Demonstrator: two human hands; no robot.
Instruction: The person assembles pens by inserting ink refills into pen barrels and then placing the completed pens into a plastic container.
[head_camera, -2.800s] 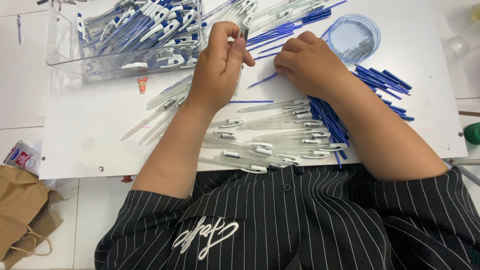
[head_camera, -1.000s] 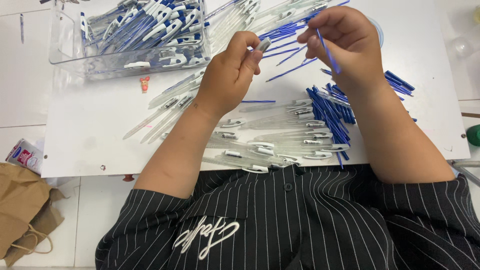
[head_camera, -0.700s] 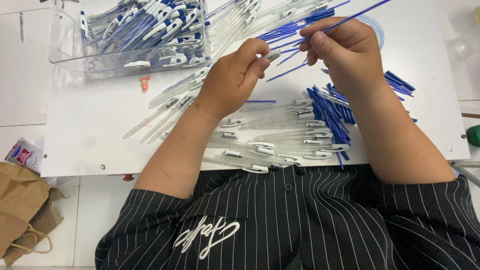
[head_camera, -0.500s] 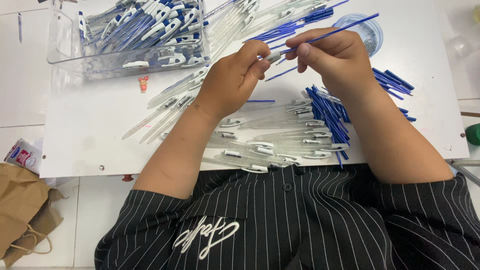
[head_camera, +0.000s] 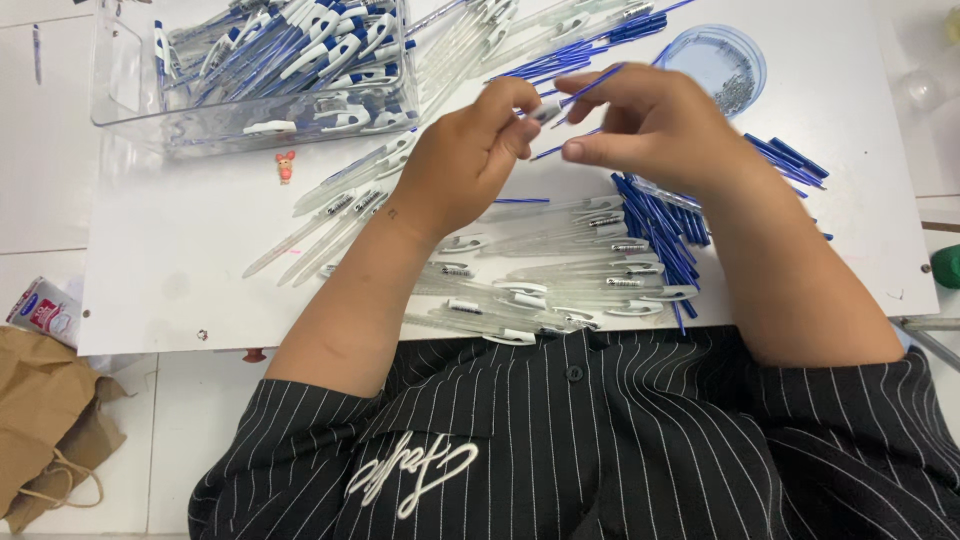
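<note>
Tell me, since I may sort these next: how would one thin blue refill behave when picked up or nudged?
Probably very light and a bit bendy: the refill pinched in the right hand is a long, thin rod. Likely apt to roll when nudged, being round; the loose ones on the white board lie scattered at angles. Hard to pinch singly from that pile.

Two hands (head_camera: 470, 165), one clear bin (head_camera: 130, 110), one round dish (head_camera: 745, 60), one paper bag (head_camera: 50, 420), pen barrels (head_camera: 560, 240) and refills (head_camera: 660, 215) too many to count.

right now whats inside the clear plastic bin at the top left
The clear plastic bin holds a heap of finished pens with blue and white clips, lying crosswise on one another. Whatever is at the bottom is hidden by the pile.
</note>
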